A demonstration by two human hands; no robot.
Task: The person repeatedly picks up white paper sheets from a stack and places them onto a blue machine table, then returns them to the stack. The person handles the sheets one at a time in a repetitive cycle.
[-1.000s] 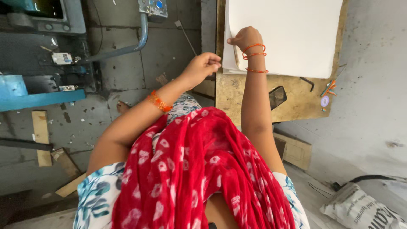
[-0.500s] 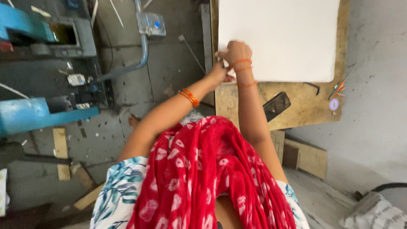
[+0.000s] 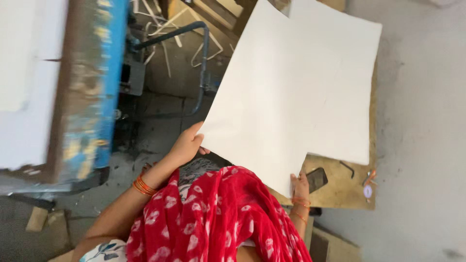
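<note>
white sheet point(image 3: 272, 97), fingers point(image 3: 194, 140) gripping corners

Two large white paper sheets: one lifted point(image 3: 264, 104), one lying on the wooden tabletop point(image 3: 347, 82); one black rectangular phone point(image 3: 316, 179); one black bent hex key point(image 3: 347, 168).

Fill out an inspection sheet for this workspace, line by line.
Surface: wooden board, worn, carrying a stack of white sheets.
Job's things: large white sheet lifted clear of the stack, tilted.
Clutter: dark phone, bent metal key, wood offcuts on the floor.
Grippers: left hand grips the sheet's left corner; right hand holds its lower corner.
Cables: nothing seen.
Surroundings: blue machine, dark bent pipe, grey floor.
</note>
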